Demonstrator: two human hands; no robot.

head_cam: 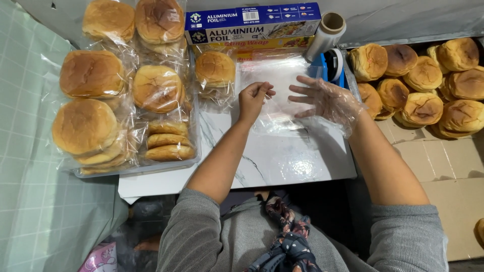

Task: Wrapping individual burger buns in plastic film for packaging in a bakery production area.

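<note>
Left hand (253,98) seemingly pinching clear bag (282,95) | bagged buns (126,85) left

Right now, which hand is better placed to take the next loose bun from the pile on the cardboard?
The right hand. It wears a clear plastic glove and is nearer the unwrapped buns. The bare left hand pinches the clear plastic bag.

Golden-brown buns (91,74), white grey-veined marble table (282,161).

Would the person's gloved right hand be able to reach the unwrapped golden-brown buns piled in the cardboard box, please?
Probably yes. The gloved right hand hovers open over the clear plastic sheet, and the unwrapped buns lie just to its right with nothing between but a blue tape dispenser.
</note>
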